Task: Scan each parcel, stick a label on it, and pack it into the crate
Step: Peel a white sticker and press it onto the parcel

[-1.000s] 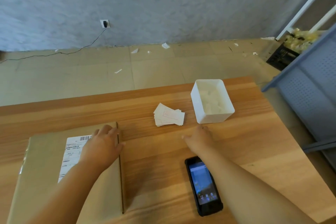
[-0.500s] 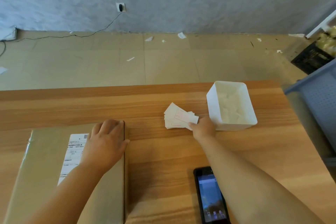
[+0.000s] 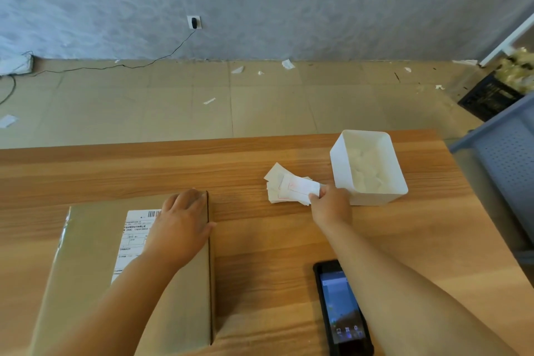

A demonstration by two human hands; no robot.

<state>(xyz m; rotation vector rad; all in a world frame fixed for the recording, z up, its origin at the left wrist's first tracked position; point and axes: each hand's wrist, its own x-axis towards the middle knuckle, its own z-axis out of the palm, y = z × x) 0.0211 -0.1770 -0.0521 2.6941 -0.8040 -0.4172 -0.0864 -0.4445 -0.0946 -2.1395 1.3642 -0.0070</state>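
Now pinching top label (image 3: 297,188) right of parcel (image 3: 95,269) with right hand (image 3: 332,206), no longer empty. Steadying parcel with flat, relaxed left hand (image 3: 182,222). Suggests scan done, sticking next.

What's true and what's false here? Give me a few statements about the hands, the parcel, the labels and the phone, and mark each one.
1. The left hand rests on top of the parcel. True.
2. The right hand holds the phone. False: it pinches the labels; the phone lies on the table.
3. The white tub stands right of the labels. True.
4. The parcel's top is bare cardboard. False: a printed barcode sheet is stuck on it.
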